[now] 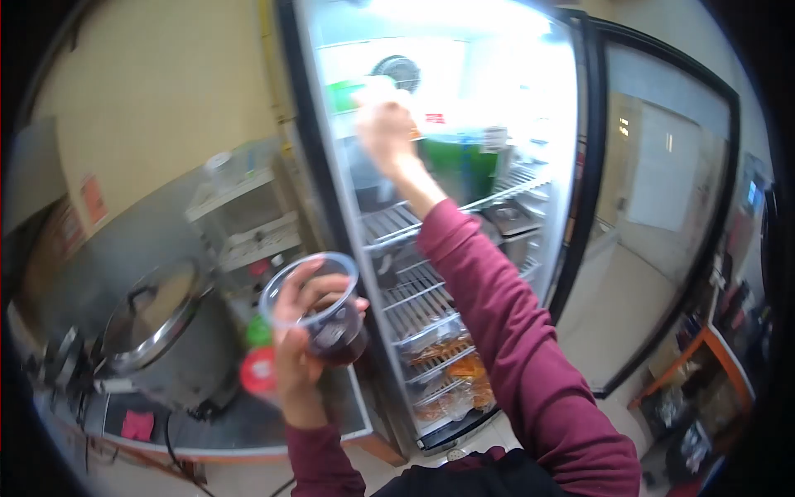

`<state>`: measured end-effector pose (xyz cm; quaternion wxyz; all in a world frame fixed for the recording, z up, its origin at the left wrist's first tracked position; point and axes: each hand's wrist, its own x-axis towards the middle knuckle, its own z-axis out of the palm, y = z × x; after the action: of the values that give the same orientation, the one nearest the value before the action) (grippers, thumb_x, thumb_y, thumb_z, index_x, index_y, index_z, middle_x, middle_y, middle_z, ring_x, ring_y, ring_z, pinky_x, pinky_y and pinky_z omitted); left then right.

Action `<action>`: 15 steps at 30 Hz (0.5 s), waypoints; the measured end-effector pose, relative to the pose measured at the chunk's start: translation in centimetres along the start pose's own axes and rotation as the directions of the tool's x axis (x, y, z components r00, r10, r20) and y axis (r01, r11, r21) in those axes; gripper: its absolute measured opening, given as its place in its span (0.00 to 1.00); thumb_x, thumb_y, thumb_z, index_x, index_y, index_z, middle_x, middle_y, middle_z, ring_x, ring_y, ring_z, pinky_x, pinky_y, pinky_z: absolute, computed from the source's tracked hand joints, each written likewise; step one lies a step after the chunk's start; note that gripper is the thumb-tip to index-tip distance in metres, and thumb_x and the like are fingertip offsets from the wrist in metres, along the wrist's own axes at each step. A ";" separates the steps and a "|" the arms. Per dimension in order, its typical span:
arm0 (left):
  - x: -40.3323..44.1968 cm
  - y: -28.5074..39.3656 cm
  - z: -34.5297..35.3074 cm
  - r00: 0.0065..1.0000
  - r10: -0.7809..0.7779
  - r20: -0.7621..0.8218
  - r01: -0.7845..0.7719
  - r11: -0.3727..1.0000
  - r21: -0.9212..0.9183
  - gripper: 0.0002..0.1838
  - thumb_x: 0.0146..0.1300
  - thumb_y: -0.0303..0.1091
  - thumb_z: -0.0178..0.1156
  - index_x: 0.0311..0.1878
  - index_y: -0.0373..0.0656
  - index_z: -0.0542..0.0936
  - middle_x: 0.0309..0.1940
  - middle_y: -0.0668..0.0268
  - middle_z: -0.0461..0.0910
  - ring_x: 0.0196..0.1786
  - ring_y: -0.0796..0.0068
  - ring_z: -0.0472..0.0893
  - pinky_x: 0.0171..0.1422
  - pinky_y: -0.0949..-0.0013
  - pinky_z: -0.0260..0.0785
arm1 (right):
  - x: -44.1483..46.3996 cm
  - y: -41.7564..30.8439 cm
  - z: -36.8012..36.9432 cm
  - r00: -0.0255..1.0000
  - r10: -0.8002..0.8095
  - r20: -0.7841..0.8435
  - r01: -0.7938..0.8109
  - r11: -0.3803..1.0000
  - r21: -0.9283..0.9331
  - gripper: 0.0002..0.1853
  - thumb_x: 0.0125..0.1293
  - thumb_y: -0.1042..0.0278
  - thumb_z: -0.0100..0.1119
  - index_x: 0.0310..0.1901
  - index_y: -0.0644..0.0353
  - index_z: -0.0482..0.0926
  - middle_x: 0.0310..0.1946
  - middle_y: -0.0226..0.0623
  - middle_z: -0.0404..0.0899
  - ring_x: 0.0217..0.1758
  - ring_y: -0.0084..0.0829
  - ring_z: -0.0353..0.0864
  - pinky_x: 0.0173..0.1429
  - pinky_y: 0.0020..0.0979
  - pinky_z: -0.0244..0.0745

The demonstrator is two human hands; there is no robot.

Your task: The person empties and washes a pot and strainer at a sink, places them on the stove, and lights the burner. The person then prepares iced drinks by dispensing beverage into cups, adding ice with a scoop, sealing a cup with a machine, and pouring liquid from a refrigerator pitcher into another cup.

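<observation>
My left hand is closed around a clear plastic cup with dark liquid in its lower part. The cup tilts, its wide rim towards me; some fingers show through or inside it, and I cannot tell which. My right hand reaches into the lit refrigerator, above the upper wire shelf. Its fingers look curled, but motion blurs them, and what they grip I cannot make out. A pale and green shape lies just beside them. Right of that hand stands a large container of green contents with a white label.
The glass refrigerator door stands open at the right. Lower shelves hold metal pans and bagged orange-brown food. A large lidded pot sits on the left counter near a red lid. A small rack is behind.
</observation>
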<state>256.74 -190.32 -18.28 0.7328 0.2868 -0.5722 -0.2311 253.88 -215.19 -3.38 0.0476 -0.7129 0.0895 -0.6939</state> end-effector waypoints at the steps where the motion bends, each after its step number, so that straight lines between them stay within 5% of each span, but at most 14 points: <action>1: -0.2 -0.7 0.1 1.000 0.021 -0.015 -0.021 1.000 0.024 0.54 0.53 0.65 0.64 0.69 0.32 0.55 0.54 0.42 0.72 0.48 0.52 0.81 0.52 0.56 0.77 | -0.1 -1.1 -1.1 0.989 0.046 0.143 -0.054 0.997 0.051 0.11 0.64 0.69 0.50 0.35 0.67 0.78 0.27 0.57 0.78 0.30 0.51 0.81 0.37 0.46 0.75; 2: -0.2 -1.5 0.6 0.999 0.038 -0.020 -0.037 0.998 0.041 0.54 0.52 0.65 0.65 0.69 0.32 0.55 0.53 0.43 0.72 0.47 0.53 0.81 0.52 0.56 0.77 | -1.0 -2.8 -2.4 0.980 0.153 0.125 -0.148 0.988 -0.050 0.13 0.64 0.64 0.54 0.42 0.67 0.78 0.33 0.59 0.78 0.36 0.50 0.81 0.42 0.45 0.75; 4: -0.7 -2.1 2.6 0.999 0.012 -0.047 -0.012 1.000 -0.011 0.57 0.49 0.66 0.67 0.69 0.32 0.54 0.51 0.44 0.74 0.45 0.56 0.81 0.51 0.58 0.78 | -3.2 -3.6 -7.4 0.984 -0.151 -0.095 0.136 0.978 -0.156 0.19 0.63 0.60 0.58 0.49 0.67 0.77 0.39 0.55 0.79 0.45 0.46 0.80 0.49 0.43 0.74; 6: -1.6 -3.7 5.0 0.997 0.011 -0.079 -0.012 1.000 -0.005 0.59 0.47 0.66 0.67 0.69 0.31 0.53 0.49 0.45 0.74 0.44 0.57 0.81 0.50 0.58 0.78 | -5.0 -2.7 -16.0 0.965 -0.246 -0.095 0.226 0.957 -0.181 0.20 0.63 0.62 0.61 0.53 0.67 0.76 0.43 0.50 0.78 0.46 0.40 0.78 0.51 0.34 0.72; 8: -1.8 -7.5 4.7 0.998 0.028 0.064 -0.013 0.974 -0.226 0.52 0.39 0.51 0.78 0.62 0.27 0.64 0.44 0.48 0.78 0.44 0.59 0.82 0.49 0.57 0.78 | -7.3 2.7 -25.3 0.900 -0.361 -0.245 0.245 0.883 -0.401 0.12 0.64 0.71 0.58 0.48 0.64 0.79 0.40 0.42 0.79 0.43 0.33 0.78 0.49 0.32 0.72; 9: -0.1 -12.0 3.0 0.861 0.274 0.427 -0.127 0.931 -0.341 0.59 0.37 0.52 0.80 0.66 0.29 0.57 0.46 0.47 0.77 0.44 0.55 0.82 0.49 0.56 0.78 | -8.1 4.4 -29.9 0.908 -0.281 -0.312 0.095 0.862 -0.497 0.11 0.65 0.71 0.55 0.47 0.64 0.79 0.41 0.41 0.78 0.44 0.34 0.77 0.50 0.32 0.71; 10: 0.0 -12.7 4.1 0.935 0.150 0.321 -0.058 0.959 -0.279 0.58 0.37 0.52 0.80 0.65 0.30 0.58 0.46 0.47 0.77 0.44 0.55 0.82 0.49 0.56 0.77 | -8.6 6.8 -34.9 0.886 -0.363 -0.288 0.022 0.655 -0.756 0.12 0.66 0.68 0.53 0.47 0.63 0.79 0.41 0.41 0.78 0.45 0.35 0.76 0.53 0.33 0.69; 12: 1.3 -14.2 7.5 0.983 -0.029 0.183 0.068 0.975 -0.213 0.58 0.37 0.51 0.80 0.65 0.30 0.58 0.46 0.47 0.77 0.44 0.55 0.82 0.49 0.56 0.77 | -10.2 14.9 -45.8 0.819 -0.366 -0.442 -0.266 0.440 -0.857 0.16 0.70 0.60 0.50 0.50 0.62 0.79 0.40 0.42 0.79 0.46 0.38 0.75 0.58 0.35 0.66; 13: 2.0 -15.1 8.9 0.983 -0.083 0.161 0.114 0.975 -0.193 0.57 0.37 0.51 0.79 0.65 0.30 0.58 0.46 0.47 0.77 0.45 0.55 0.82 0.50 0.56 0.77 | -11.8 20.2 -52.9 0.783 -0.284 -0.554 -0.443 0.371 -0.816 0.20 0.70 0.55 0.52 0.51 0.64 0.78 0.41 0.44 0.80 0.47 0.39 0.77 0.58 0.36 0.67; 14: 2.6 -16.1 10.4 0.981 -0.122 0.149 0.148 0.972 -0.180 0.57 0.37 0.51 0.79 0.64 0.30 0.59 0.46 0.47 0.77 0.45 0.56 0.82 0.50 0.56 0.77 | -14.1 26.1 -61.1 0.702 -0.199 -0.684 -0.559 0.440 -0.703 0.24 0.69 0.51 0.53 0.53 0.66 0.78 0.45 0.47 0.81 0.50 0.42 0.79 0.60 0.38 0.67; 15: 3.2 -17.2 12.0 0.979 -0.152 0.137 0.174 0.969 -0.173 0.57 0.37 0.51 0.79 0.64 0.30 0.59 0.46 0.48 0.77 0.45 0.56 0.82 0.50 0.56 0.77 | -16.0 29.9 -67.1 0.607 -0.265 -0.749 -0.666 0.344 -0.661 0.28 0.69 0.48 0.52 0.53 0.69 0.77 0.49 0.50 0.81 0.54 0.44 0.79 0.60 0.37 0.68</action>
<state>245.67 -206.83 -25.68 0.6979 0.2492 -0.5670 -0.3597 184.72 -237.57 -22.59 -0.3005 -0.2244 0.5696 -0.7314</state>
